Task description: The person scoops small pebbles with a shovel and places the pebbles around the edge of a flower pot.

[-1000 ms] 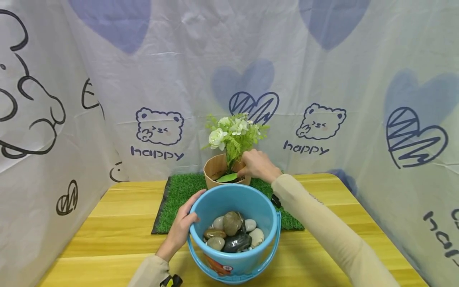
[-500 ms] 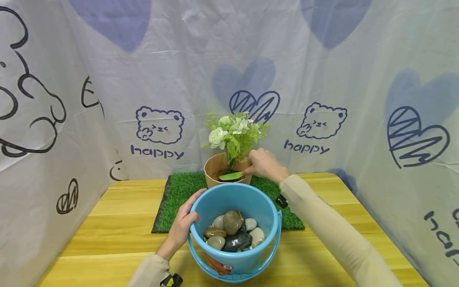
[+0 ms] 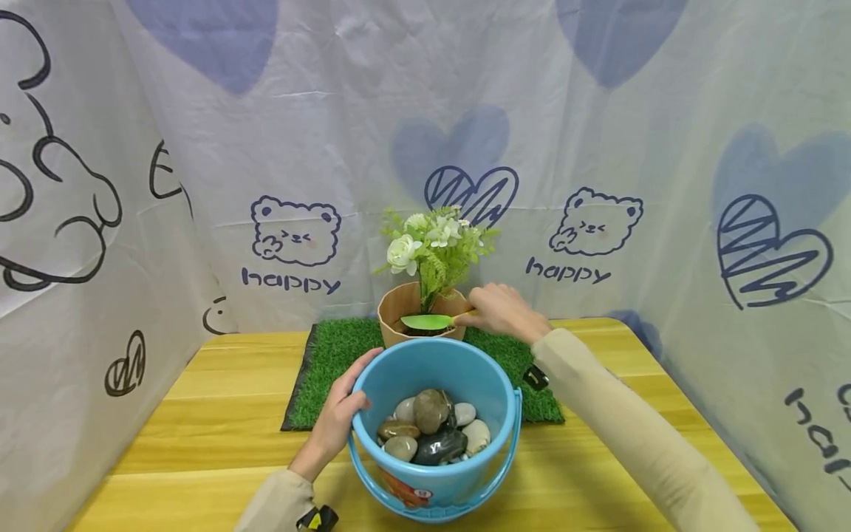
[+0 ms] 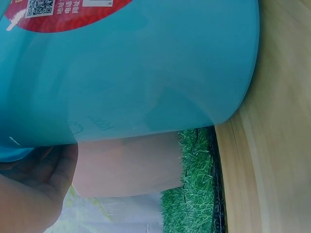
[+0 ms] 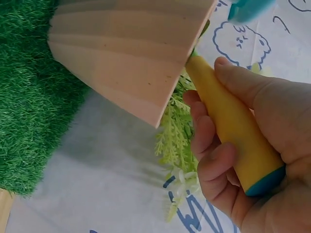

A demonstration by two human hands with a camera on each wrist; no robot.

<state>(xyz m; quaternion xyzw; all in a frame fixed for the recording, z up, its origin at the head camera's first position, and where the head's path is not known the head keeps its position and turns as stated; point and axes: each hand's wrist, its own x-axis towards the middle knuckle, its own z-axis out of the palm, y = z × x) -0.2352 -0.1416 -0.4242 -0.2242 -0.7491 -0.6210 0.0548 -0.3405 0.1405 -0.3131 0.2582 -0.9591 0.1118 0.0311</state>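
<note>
My right hand [image 3: 499, 314] grips the yellow handle [image 5: 233, 126] of a small garden trowel. The trowel's green blade [image 3: 427, 322] lies across the mouth of a tan flower pot [image 3: 399, 307], over dark soil. White flowers [image 3: 402, 255] with light green leaves stand upright in that pot. With my left hand [image 3: 335, 406] I hold the left side of a blue bucket [image 3: 435, 499] at its rim, thumb at the edge and fingers along the outer wall. Several smooth stones [image 3: 432, 414] lie in the bucket.
Under the pot lies a green artificial grass mat [image 3: 339, 362] with a dark edge. The bucket stands in front of the pot on a wooden table [image 3: 219, 414]. A printed white curtain [image 3: 372, 133] hangs around the table's back and sides.
My right hand has moved to the right and slightly down in the head view. The trowel blade has levelled out over the pot's soil. My left hand and the bucket keep their places.
</note>
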